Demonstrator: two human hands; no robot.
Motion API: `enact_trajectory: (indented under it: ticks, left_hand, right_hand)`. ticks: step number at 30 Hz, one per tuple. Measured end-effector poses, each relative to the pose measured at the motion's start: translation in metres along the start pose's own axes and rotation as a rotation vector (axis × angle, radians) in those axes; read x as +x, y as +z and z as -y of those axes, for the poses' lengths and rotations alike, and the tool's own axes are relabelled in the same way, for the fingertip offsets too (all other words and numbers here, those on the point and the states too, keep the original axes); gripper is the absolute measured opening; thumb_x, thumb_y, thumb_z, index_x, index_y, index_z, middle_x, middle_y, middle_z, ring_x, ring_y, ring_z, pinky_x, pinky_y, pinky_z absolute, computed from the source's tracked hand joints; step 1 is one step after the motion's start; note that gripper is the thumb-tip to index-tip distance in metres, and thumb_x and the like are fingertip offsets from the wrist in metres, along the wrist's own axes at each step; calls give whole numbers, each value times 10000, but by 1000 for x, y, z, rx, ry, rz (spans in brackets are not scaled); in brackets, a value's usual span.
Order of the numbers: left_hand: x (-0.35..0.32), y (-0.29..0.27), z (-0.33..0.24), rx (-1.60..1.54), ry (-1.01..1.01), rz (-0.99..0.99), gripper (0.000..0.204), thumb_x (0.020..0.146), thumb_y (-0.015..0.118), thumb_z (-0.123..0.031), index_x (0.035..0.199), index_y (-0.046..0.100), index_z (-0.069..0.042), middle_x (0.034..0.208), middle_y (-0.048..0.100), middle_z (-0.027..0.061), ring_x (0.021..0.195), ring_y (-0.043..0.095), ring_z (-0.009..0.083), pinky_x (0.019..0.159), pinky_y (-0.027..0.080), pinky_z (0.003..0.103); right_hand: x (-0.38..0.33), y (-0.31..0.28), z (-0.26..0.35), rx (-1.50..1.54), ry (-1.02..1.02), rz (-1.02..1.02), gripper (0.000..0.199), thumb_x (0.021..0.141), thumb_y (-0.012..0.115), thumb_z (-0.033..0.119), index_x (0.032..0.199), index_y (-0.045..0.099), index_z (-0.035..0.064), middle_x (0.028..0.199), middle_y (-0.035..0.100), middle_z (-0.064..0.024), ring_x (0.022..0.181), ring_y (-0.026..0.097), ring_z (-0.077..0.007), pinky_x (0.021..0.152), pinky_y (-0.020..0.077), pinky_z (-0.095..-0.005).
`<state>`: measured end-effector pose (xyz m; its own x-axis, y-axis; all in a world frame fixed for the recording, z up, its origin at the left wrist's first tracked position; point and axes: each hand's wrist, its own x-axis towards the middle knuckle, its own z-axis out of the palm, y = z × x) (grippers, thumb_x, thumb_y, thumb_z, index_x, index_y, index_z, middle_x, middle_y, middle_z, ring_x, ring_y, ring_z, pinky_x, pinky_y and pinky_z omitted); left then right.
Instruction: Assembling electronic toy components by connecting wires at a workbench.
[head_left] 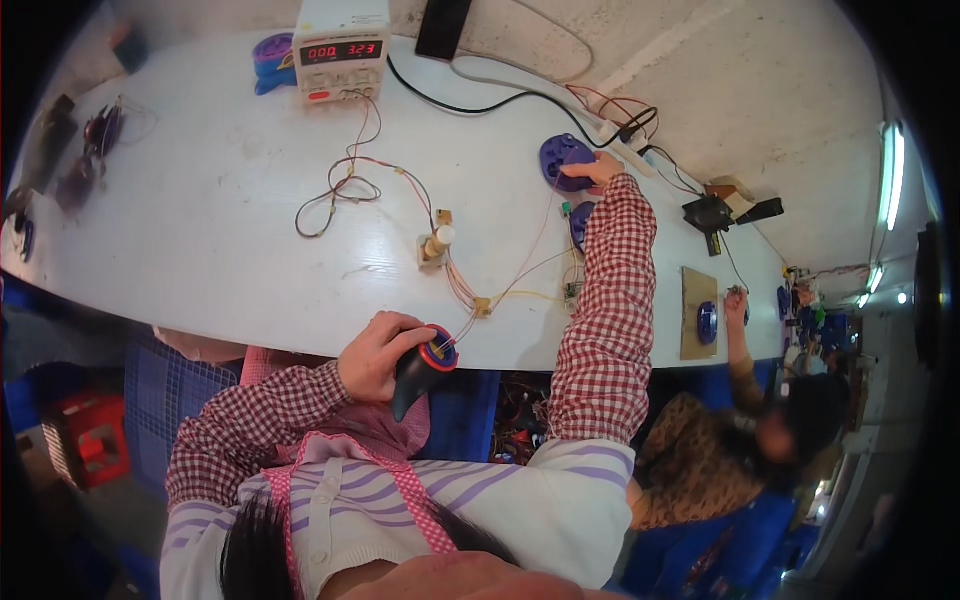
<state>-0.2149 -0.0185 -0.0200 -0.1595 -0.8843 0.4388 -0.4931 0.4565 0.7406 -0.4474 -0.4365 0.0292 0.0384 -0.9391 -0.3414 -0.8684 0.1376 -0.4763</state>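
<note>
We see a long white worktable, scuffed and curved by the lens, running left to right against a pale plastered wall. Our left hand is closed around a dark cone-shaped part with a red-and-blue ring, held at the table's near edge; thin coloured wires run from it across the top to a small cream cylinder on a block. Our right hand is stretched far across, fingers resting on a round purple plastic shell near the back edge; we can't tell if it grips it. A white bench power supply with a red digit display sits at the rear, black cable trailing right. Another person's hand works beside a brown board further along. Tube lights at right; red stool on the floor at left.
</note>
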Motion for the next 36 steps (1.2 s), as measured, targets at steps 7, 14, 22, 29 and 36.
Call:
enact_trajectory:
  ticks: [7,14,22,29,36]
  left_hand:
    - [-3,1,1,24,24,-24,567,667,730,-125,1191,516,-80,1076,517,124,942,515,264,813,448,323]
    - [2,-15,-12,-296,-45,-127,570,674,725,-126,1193,498,-68,1069,524,115,926,518,238,794,437,299]
    - [4,-113,-59,-444,92,-193,642,664,726,-119,1233,447,-16,1095,512,102,924,511,218,814,416,288]
    - [-24,-224,-91,-166,73,44,698,666,732,-153,1277,418,-25,1057,523,91,904,526,199,805,430,285]
    - [-52,-291,-18,835,54,280,473,653,660,-98,1087,472,-111,972,575,59,900,538,217,971,293,430]
  right_hand:
    - [-9,-1,26,284,-97,-89,571,680,766,178,1156,529,-33,1069,585,-175,928,590,-249,737,510,-361]
    - [-16,-17,40,436,-279,-343,340,701,711,82,1017,624,-8,894,637,-131,758,599,-205,610,510,-295]
    - [-122,-91,30,955,-330,-419,246,784,673,97,990,597,-14,890,610,-95,767,568,-164,645,476,-249]
    - [-223,-80,7,862,-412,-127,186,809,636,51,978,584,-6,868,602,-67,759,546,-120,666,442,-197]
    - [-353,76,62,133,-668,-98,134,756,634,53,861,551,47,708,575,-33,613,500,-84,557,403,-204]
